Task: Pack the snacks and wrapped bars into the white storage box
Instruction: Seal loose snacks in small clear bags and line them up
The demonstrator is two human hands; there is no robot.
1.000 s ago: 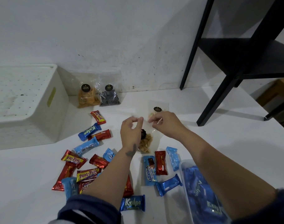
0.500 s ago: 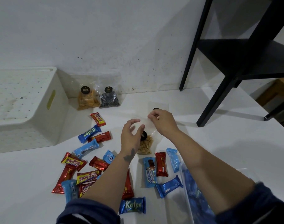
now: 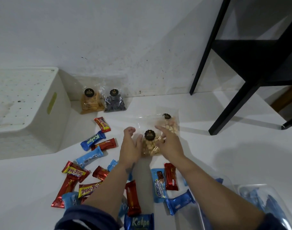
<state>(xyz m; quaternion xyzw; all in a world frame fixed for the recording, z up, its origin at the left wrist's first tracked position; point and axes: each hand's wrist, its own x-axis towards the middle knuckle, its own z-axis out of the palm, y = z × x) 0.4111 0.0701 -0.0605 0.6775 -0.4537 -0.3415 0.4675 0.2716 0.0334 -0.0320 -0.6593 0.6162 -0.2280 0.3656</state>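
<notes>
A clear bag of pale nuts [image 3: 150,145] with a black round label lies on the white surface between my hands. My left hand [image 3: 130,145] sits at its left side with loosely curled fingers. My right hand [image 3: 170,143] rests on its right side with fingers spread. A second nut bag [image 3: 171,125] lies just behind. Two more bags, yellow crackers [image 3: 91,103] and dark spirals [image 3: 114,103], lean on the wall. Several red and blue wrapped bars [image 3: 92,141] lie scattered under my arms. The white storage box [image 3: 42,130] stands far left, perforated face up.
A clear plastic container [image 3: 241,188] with blue wrapped bars sits at the lower right. Black furniture legs [image 3: 228,112] stand on the surface at the right, with a black shelf above. The white wall runs along the back.
Both hands have dropped from pinching the nut bag's top to its sides. The bag now lies flat, and the second nut bag behind it has come into view.
</notes>
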